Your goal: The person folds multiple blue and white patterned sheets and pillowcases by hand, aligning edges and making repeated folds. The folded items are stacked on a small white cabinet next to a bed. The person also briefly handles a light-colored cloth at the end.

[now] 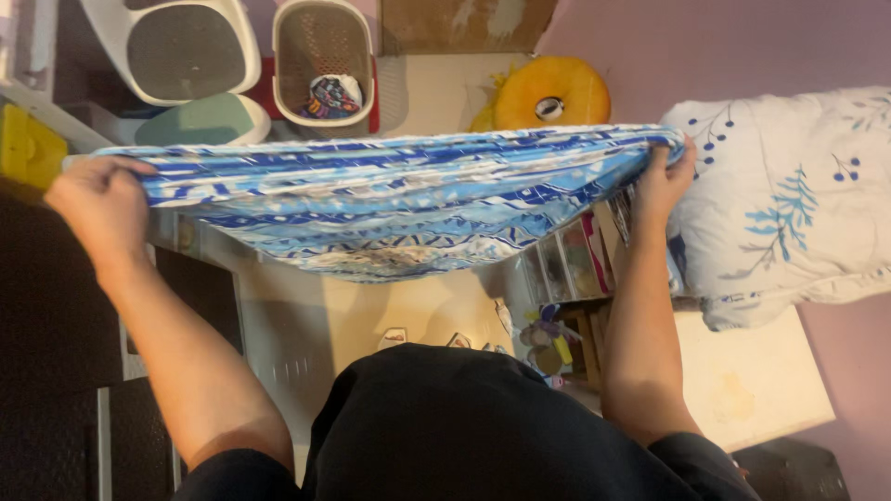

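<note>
Both hands point(102, 199) point(664, 181) gripping blue patterned cloth point(399, 199), stretched wide, middle sagging.

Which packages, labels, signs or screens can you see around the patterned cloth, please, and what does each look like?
Crumpled packet: inside the white basket, above the cloth; multicoloured wrapper.
Cardboard sheet: flat against the top edge; brown.
Clear drawer unit: under the cloth by the right hand; small see-through compartments with mixed colourful contents.
No signs or screens show; the left hand holds the cloth's other end.
</note>
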